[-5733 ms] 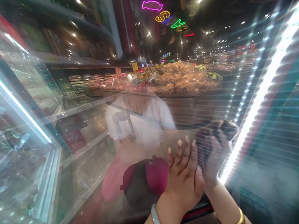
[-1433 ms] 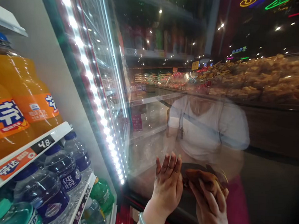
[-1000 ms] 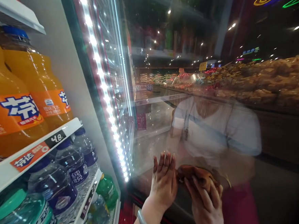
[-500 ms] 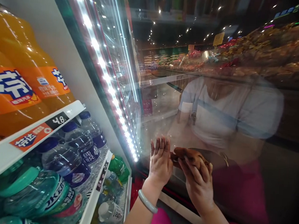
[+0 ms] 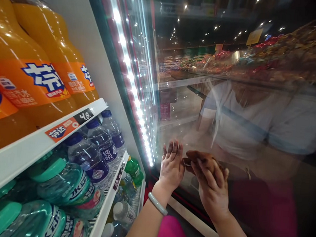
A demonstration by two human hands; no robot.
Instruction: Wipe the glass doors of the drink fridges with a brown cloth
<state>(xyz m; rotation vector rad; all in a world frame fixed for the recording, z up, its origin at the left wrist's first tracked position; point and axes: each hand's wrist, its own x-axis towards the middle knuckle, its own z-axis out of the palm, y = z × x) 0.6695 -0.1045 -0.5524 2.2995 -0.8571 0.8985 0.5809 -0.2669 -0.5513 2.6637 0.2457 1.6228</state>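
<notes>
The left hand (image 5: 171, 166) is held open, its palm turned to the glass door (image 5: 173, 130), just ahead. The right hand (image 5: 212, 187) is held bent beside a brown shape (image 5: 205, 156); whether anything is gripped cannot be told. Orange drink bottles (image 5: 38, 85) are held on a shelf (image 5: 22, 154) at left. A white shirt (image 5: 246, 124) is mirrored in the glass.

Reaching forward and up with left arm (image 5: 143, 224) and right arm (image 5: 238, 232). Holding left hand (image 5: 171, 170) up flat, back showing, fingers straight and close together. Bending the fingers of right hand (image 5: 213, 185) a bit and tipping them toward left hand, close by.
</notes>
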